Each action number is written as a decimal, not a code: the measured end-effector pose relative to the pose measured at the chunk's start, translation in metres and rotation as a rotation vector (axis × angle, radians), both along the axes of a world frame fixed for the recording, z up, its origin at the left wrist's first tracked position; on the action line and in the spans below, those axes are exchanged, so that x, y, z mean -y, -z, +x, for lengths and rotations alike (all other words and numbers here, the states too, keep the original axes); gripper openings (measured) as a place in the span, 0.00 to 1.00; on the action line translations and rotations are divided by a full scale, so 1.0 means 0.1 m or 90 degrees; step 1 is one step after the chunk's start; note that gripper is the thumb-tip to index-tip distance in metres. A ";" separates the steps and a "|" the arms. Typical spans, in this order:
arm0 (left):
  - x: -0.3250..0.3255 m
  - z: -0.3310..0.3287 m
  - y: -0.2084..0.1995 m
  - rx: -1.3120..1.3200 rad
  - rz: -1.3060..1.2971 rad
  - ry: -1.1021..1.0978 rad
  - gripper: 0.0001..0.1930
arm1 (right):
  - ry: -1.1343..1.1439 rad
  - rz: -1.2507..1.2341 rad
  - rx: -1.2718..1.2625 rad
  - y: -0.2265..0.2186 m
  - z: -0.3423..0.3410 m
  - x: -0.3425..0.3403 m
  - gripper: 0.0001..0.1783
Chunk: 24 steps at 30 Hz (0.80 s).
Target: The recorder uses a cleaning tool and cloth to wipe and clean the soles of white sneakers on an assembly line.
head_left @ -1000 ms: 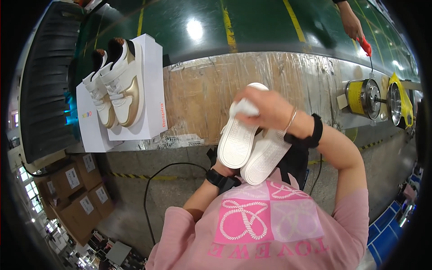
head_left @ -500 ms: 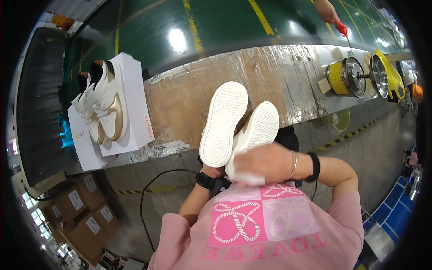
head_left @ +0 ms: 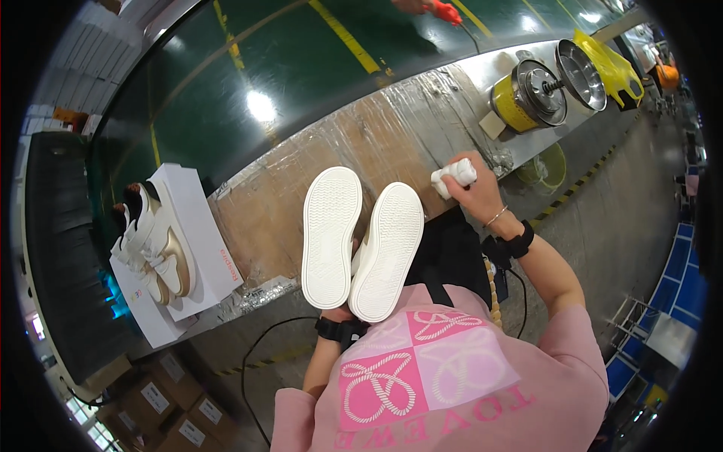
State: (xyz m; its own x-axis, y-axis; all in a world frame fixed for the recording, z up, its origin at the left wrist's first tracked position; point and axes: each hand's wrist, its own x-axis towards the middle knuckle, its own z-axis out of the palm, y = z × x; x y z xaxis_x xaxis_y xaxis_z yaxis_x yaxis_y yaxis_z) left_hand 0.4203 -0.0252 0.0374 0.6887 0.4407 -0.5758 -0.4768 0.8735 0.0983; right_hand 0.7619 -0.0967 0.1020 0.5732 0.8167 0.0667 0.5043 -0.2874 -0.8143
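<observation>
My left hand (head_left: pixel 339 313) grips a pair of shoes from underneath, at their lower end; most of its fingers are hidden behind them. The left shoe (head_left: pixel 331 237) and the right shoe (head_left: pixel 389 248) show their white textured soles, with little of the uppers visible. Away to the right, my right hand (head_left: pixel 478 194) is closed around a bunched white cloth (head_left: pixel 461 175), over the bench's near edge and apart from the shoes.
A white and gold pair of shoes (head_left: pixel 154 256) rests on white shoeboxes (head_left: pixel 197 233) at left. The film-covered bench (head_left: pixel 263 226) carries a yellow pot (head_left: pixel 516 98) at right. Across the green surface (head_left: pixel 301 75), another person's hand (head_left: pixel 414 6) holds a red-handled tool (head_left: pixel 446 12).
My right hand has moved from the lower end of the right shoe out to the right, still with the white cloth. The view has turned, and the other person's red-handled tool shows farther left.
</observation>
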 end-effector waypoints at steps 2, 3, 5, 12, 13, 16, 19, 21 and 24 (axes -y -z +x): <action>0.03 -0.04 0.00 0.002 0.005 0.008 0.25 | 0.018 -0.001 -0.006 0.02 0.07 -0.04 0.20; 0.05 -0.07 0.00 0.002 0.008 0.011 0.25 | 0.028 -0.006 -0.013 0.02 0.10 -0.06 0.20; 0.03 -0.02 0.01 0.001 0.017 0.008 0.25 | 0.012 -0.032 -0.039 -0.04 0.12 -0.10 0.20; -0.02 -0.15 0.02 0.005 0.055 -0.002 0.25 | -0.036 -0.077 -0.102 -0.03 0.29 -0.17 0.20; -0.04 -0.10 0.03 0.006 0.060 -0.004 0.25 | -0.037 -0.070 -0.101 -0.01 0.30 -0.19 0.20; -0.04 -0.02 0.04 0.009 0.073 -0.007 0.25 | 0.029 0.013 0.272 -0.04 0.31 -0.25 0.20; -0.06 0.01 0.06 0.013 0.082 -0.008 0.25 | 0.070 0.104 0.486 -0.45 0.16 -0.35 0.21; -0.07 -0.01 0.07 0.015 0.080 -0.004 0.25 | -0.037 0.000 -0.026 -0.59 -0.12 -0.28 0.20; -0.11 -0.05 0.08 0.022 0.078 0.014 0.25 | -0.098 0.080 -0.364 -0.38 -0.41 -0.33 0.19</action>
